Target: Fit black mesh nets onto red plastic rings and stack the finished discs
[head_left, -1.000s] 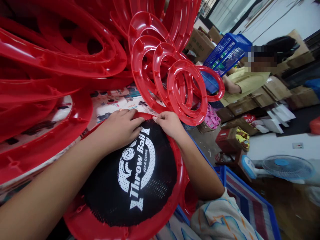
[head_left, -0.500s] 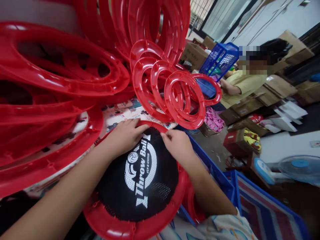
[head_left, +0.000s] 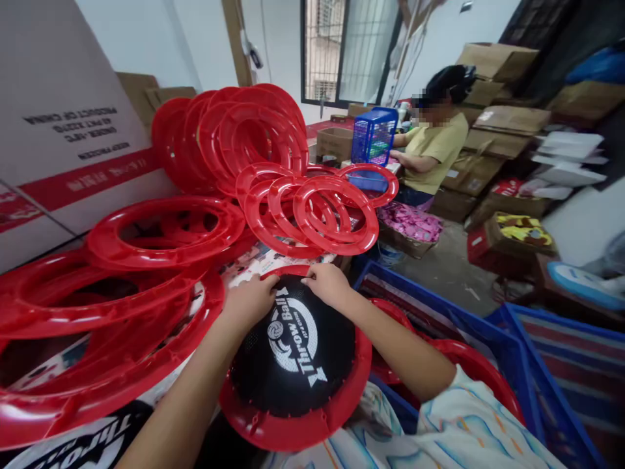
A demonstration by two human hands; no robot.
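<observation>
Tilted in front of me over my lap is a round Throw Ball disc, with a wide red plastic rim [head_left: 293, 433] and a black mesh centre [head_left: 258, 371] printed in white. My left hand [head_left: 254, 301] is closed on the far rim, left of its middle, thumb at the mesh edge. Close beside it, my right hand [head_left: 328, 285] pinches the same rim from the right. Fingertips of both hands are partly hidden beyond the rim. Loose red rings [head_left: 336, 244] fan out just past my hands.
More red rings [head_left: 166, 257] are piled on the left, before a large printed carton [head_left: 73, 111]. Blue crates [head_left: 537, 384] stand at my right, one holding red rings. Further off, a person in a yellow shirt [head_left: 442, 143] works beside a blue basket [head_left: 374, 137] and stacked cardboard boxes [head_left: 508, 124].
My view has levelled and drawn back. My left hand, flatter across the rim before, now curls round its edge. Both hands remain at the disc's far side, and the print slants differently.
</observation>
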